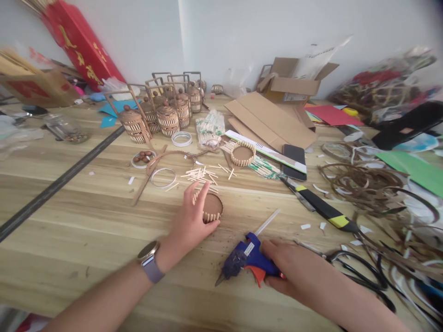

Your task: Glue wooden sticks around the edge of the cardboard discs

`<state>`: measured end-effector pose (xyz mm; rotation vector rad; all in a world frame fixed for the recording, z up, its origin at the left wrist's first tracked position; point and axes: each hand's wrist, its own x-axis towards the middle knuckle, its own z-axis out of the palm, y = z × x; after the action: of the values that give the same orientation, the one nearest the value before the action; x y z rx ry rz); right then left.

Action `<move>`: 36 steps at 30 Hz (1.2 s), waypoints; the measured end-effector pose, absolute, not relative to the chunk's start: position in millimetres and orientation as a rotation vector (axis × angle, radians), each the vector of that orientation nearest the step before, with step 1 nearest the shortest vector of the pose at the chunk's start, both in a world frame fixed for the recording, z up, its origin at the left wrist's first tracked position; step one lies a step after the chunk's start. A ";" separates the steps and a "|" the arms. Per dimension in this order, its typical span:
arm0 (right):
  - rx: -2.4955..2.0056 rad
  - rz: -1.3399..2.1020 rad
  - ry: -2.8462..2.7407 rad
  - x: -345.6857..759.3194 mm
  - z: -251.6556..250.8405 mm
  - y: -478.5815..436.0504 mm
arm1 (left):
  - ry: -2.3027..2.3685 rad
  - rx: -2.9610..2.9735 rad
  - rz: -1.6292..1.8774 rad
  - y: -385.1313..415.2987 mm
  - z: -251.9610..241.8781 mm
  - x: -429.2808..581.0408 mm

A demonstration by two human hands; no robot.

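Here, sticks (pixel 200 174) lie beyond the round base (pixel 213 206), our left hand (pixel 188 226) spread around it, our right hand (pixel 294 266) gripping the glue gun (pixel 256 256)

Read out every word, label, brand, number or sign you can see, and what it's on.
No text here reads clearly.
Red package: gold characters, too blurred.
Glue gun: white label, too small.
White strip: dark marks, too small.
White bag: dark print, too small.
Box at far left: red panel, marking too blurred.

Wooden table (pixel 104 221) (streaky grain): loose sticks (pixel 199 174), utility knife (pixel 321 207).
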<state>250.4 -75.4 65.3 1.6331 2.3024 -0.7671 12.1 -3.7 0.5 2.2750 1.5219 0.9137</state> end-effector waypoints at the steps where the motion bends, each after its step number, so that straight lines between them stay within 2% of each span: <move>1: 1.659 -0.786 2.327 251.2 61.7 -75.3 | 1.528 2.274 0.912 -3.8 0.4 12.0; 5: 1.798 -0.941 2.363 261.0 62.8 -71.6 | 1.522 2.261 0.909 -4.0 0.4 11.4; 10: 2.229 -1.213 2.468 278.2 72.9 -69.7 | 1.540 2.252 0.883 -4.4 2.0 12.3; 11: 2.327 -1.333 2.442 279.5 72.4 -69.2 | 1.547 2.254 0.877 -4.5 2.2 12.5; 13: 2.429 -1.782 2.270 277.7 68.6 -66.4 | 1.547 2.258 0.875 -4.5 2.0 12.6; 15: 2.362 -2.362 1.959 270.6 62.1 -60.4 | 1.545 2.257 0.884 -4.3 1.2 12.3; 17: 2.249 -2.684 1.726 261.2 54.0 -52.5 | 1.533 2.268 0.901 -3.9 0.6 12.0; 19: 2.276 -2.616 1.735 253.2 45.4 -45.5 | 1.509 2.294 0.924 -3.7 0.3 11.8; 23: 2.406 -2.062 2.069 248.3 31.9 -41.2 | 1.491 2.329 0.948 -4.2 1.0 11.7; 28: 2.177 -1.611 2.488 250.8 30.2 -43.4 | 1.485 2.337 0.939 -4.9 1.2 11.3; 36: 2.037 -1.410 2.671 250.5 29.9 -42.0 | 1.508 2.332 0.931 -4.9 2.0 11.5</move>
<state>250.5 -42.0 29.9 2.0371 2.6710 -1.4103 11.5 -4.9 2.0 2.3318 1.5081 0.9309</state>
